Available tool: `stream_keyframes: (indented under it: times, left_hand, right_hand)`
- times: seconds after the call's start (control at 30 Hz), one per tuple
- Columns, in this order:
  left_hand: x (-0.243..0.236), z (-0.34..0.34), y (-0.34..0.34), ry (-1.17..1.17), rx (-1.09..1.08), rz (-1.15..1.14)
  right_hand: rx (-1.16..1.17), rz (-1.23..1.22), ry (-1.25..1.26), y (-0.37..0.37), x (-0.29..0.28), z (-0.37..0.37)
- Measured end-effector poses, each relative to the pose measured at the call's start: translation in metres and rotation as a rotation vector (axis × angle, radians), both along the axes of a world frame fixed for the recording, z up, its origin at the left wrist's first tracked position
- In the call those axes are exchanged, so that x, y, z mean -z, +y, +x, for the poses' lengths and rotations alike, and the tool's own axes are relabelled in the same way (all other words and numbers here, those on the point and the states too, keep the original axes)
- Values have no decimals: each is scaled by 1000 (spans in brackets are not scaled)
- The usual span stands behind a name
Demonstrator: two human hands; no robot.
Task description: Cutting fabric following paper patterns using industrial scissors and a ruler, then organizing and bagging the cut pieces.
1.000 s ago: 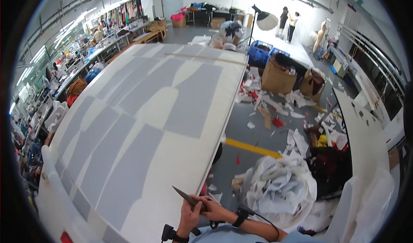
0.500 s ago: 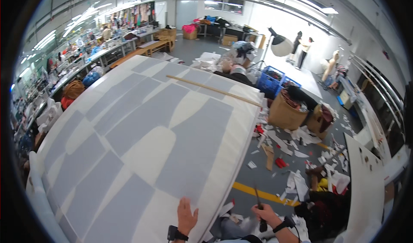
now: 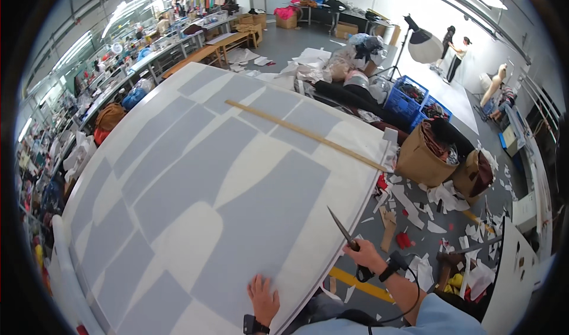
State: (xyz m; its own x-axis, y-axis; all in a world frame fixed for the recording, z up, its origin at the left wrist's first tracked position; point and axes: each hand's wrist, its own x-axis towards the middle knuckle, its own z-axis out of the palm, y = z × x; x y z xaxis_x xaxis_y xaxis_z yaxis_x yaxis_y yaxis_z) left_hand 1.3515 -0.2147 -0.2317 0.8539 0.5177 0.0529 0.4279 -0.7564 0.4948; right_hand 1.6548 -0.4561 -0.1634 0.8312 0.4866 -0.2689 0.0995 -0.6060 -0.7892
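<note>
A large table is spread with a whitish, see-through sheet [image 3: 189, 231], under or on which grey pattern-like shapes [image 3: 255, 210] show. Near its front edge my left hand [image 3: 264, 298] lies flat on the sheet, fingers stretched out and holding nothing. Past the table's right edge my right hand [image 3: 366, 258] grips a pair of scissors [image 3: 342, 227] by the dark handles. The long blades look closed and point up and to the left, over the sheet. Across the far part of the table lies a long wooden ruler [image 3: 308, 135].
Paper and cloth scraps [image 3: 409, 207] litter the floor to the right. Beyond them stand a brown box [image 3: 427, 157] of cloth and blue crates [image 3: 406, 100]. A white board [image 3: 512, 276] leans at the right. Two people [image 3: 453, 53] stand far off by a studio lamp.
My right hand has risen with the scissors, bringing the blades over the table's edge. My left hand stays flat on the sheet, a little shifted. The view has turned.
</note>
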Motion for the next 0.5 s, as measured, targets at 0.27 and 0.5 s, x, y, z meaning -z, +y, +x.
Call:
stream_keyframes:
  times: [0.27, 0.5]
  left_hand:
    - [-1, 251, 89, -209, 227, 135]
    - [-5, 546, 148, -187, 473, 361]
  right_hand:
    - [-15, 91, 237, -52, 4, 37]
    - [164, 135, 144, -101, 24, 180]
